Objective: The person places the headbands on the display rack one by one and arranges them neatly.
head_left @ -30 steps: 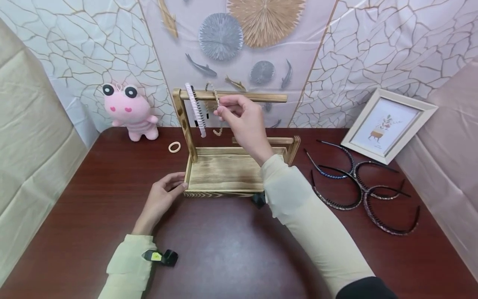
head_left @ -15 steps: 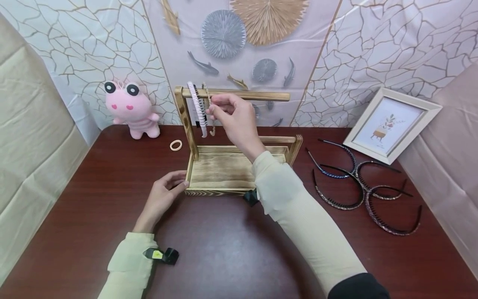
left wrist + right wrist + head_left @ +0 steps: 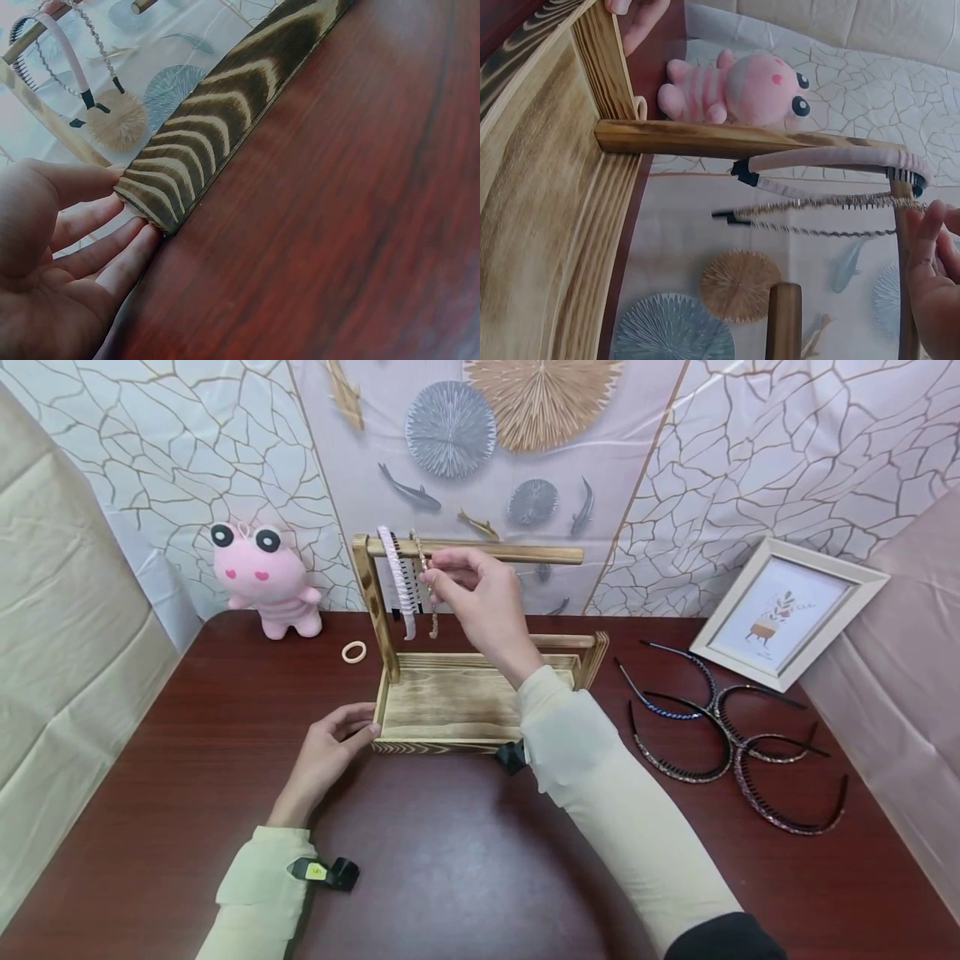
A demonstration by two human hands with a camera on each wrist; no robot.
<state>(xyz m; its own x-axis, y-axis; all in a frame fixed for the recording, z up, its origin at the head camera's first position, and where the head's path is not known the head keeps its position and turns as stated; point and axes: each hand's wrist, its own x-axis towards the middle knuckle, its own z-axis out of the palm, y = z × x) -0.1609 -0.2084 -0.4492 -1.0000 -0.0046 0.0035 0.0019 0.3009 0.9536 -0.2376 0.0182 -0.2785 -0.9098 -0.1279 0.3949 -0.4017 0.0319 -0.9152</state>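
In the head view a wooden stand [image 3: 450, 697] with a shallow tray and an upper bar stands mid-table. A white-pink headband [image 3: 397, 581] with black teeth hangs over the bar's left end. Just right of it a thin gold beaded headband [image 3: 432, 622] straddles the same bar; my right hand [image 3: 480, 593] pinches its near side between thumb and fingers. In the right wrist view the beaded headband [image 3: 810, 204] shows black tips pointing down beside the upright. My left hand [image 3: 330, 747] holds the tray's front left corner, thumb at the rim and fingers along the outer side.
Several dark headbands [image 3: 720, 739] lie on the table at right, before a leaning picture frame [image 3: 783, 610]. A pink plush toy [image 3: 266, 581] sits at the back left, with a small pale ring [image 3: 354, 652] beside the stand. A lower bar [image 3: 562, 642] sits right.
My right hand has slid the beaded headband left along the bar, close to the white-pink one, then slightly back right. The left hand stays at the tray corner.
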